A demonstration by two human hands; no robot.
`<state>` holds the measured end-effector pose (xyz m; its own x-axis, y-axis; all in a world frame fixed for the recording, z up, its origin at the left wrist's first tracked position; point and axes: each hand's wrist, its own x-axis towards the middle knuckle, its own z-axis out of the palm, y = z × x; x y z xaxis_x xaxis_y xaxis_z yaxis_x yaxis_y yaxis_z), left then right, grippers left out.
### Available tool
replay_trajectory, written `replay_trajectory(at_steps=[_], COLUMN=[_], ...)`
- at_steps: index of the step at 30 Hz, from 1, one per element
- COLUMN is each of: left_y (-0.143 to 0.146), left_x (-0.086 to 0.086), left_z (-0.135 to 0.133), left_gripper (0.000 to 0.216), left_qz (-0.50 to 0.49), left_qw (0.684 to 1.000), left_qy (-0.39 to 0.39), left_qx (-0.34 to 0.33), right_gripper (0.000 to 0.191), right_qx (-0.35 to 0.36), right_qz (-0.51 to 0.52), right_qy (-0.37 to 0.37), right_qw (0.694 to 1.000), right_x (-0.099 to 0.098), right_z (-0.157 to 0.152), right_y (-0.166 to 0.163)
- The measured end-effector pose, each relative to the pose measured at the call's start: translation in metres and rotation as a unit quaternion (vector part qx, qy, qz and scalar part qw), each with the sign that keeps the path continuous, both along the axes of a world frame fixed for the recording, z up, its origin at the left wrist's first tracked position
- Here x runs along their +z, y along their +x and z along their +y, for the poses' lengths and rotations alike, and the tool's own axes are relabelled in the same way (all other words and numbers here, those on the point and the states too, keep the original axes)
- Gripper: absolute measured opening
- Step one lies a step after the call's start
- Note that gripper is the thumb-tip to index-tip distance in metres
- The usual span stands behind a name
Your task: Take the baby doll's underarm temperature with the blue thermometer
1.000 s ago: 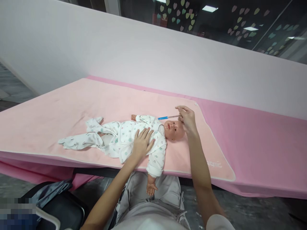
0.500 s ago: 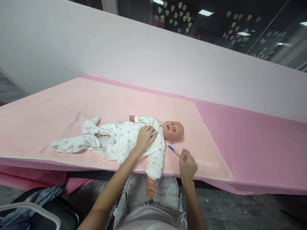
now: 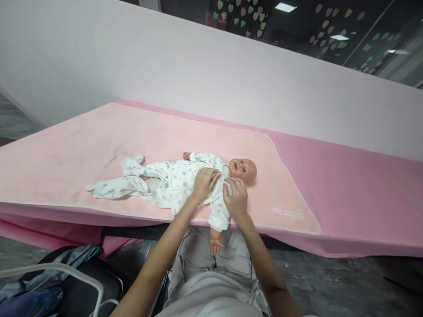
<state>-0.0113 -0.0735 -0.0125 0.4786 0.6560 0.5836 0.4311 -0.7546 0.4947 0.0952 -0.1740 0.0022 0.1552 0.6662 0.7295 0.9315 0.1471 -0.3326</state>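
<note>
A bald baby doll (image 3: pixel 243 171) lies on its back on a peach mat (image 3: pixel 165 127), its head to the right. It wears a white patterned baby outfit (image 3: pixel 181 172), open at the crotch; one sleeve hangs over the table's near edge. My left hand (image 3: pixel 204 182) rests on the doll's chest, thumb and forefinger pinching the outfit near the neckline. Beside the doll's chin, my right hand (image 3: pixel 236 196) has its fingers curled at the collar; whatever lies between the fingertips is hidden. The blue-capped pen seen earlier does not show now.
The mat lies over a pink tablecloth (image 3: pixel 357 193) that drapes down at the front. A white partition (image 3: pixel 211 75) stands behind the table. Down at the left, a black chair (image 3: pixel 89 286) holds dark clothing (image 3: pixel 49 277).
My right hand has moved left and up, from beside the pen to the doll's collar. The pen has gone out of sight. My left hand stays on the chest. The view has shifted slightly.
</note>
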Motion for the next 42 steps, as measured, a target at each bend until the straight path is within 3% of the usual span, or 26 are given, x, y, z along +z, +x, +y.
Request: replay_trajectory(at_steps=[5,11,16,25,42], left_y=[-0.002,-0.003,-0.004,-0.006,-0.005], left_x=[-0.007,-0.016,-0.016,-0.008,-0.002], left_z=[0.002,0.002,0.000,-0.002,-0.005], left_gripper=[0.018,0.018,0.016,0.010,0.015], left_qz=[0.002,-0.016,-0.050,-0.074,-0.113], left_qw=[1.000,0.999,0.996,0.994,0.990], left_qy=[-0.002,-0.019,-0.047,-0.056,-0.066], left_qx=[0.015,0.039,0.063,0.058,0.059], right_gripper=[0.027,0.032,0.035,0.039,0.045], right_qx=[0.072,0.159,0.218,0.215,0.236], right_qz=[-0.024,-0.021,-0.043,-0.028,-0.020], right_qy=[0.001,-0.007,0.006,0.046,0.137], right_qw=[0.997,0.987,0.975,0.975,0.962], right_x=[0.008,-0.001,-0.006,-0.026,-0.033], right_z=[0.029,0.066,0.079,0.080,0.083], right_y=[-0.010,0.006,0.014,0.014,0.016])
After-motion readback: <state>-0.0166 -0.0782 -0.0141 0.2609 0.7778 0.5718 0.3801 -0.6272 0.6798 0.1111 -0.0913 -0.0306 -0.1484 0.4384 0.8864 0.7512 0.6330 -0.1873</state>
